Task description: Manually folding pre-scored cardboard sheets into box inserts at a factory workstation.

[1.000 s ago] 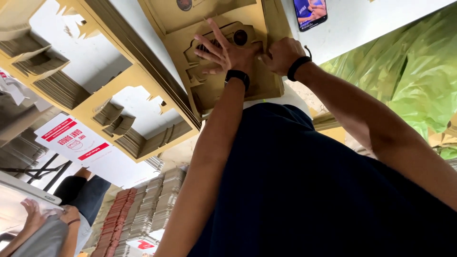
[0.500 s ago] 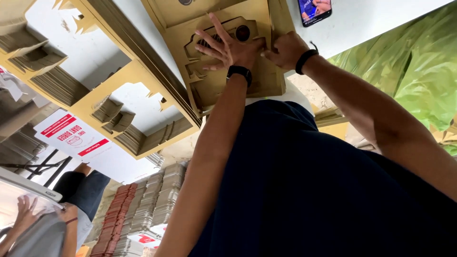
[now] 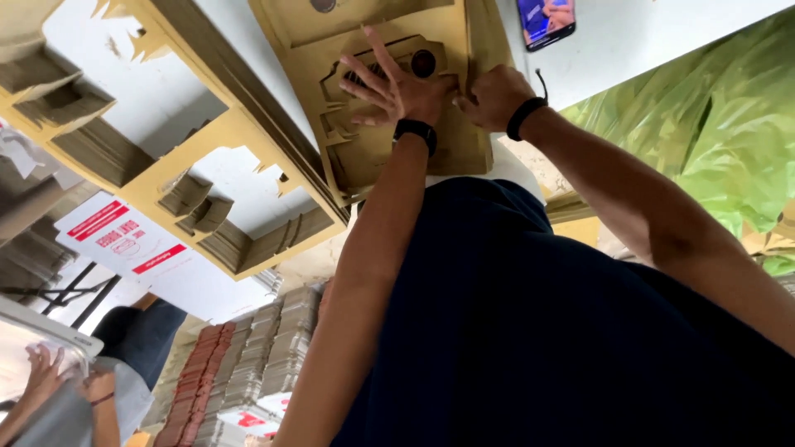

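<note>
A stack of brown die-cut cardboard sheets (image 3: 389, 157) lies on a white table (image 3: 662, 33). My left hand (image 3: 397, 83), with a black watch on the wrist, is spread flat on the top sheet beside a cut-out shape with a round dark hole (image 3: 424, 63). My right hand (image 3: 495, 95), with a black band on the wrist, is closed at the sheet's right edge, next to the left hand. It seems to pinch the cardboard. My dark blue shirt fills the lower part of the view.
A second, larger stack of cut cardboard (image 3: 240, 132) lies to the left. A phone (image 3: 546, 18) rests on the table beyond my hands. Green plastic sheeting (image 3: 720, 141) is at the right. Stacks of flat boxes (image 3: 248, 364) and another person (image 3: 74, 389) are at the lower left.
Both hands stay on the same sheet; they have shifted only a little. The other person's hands at the lower left have moved.
</note>
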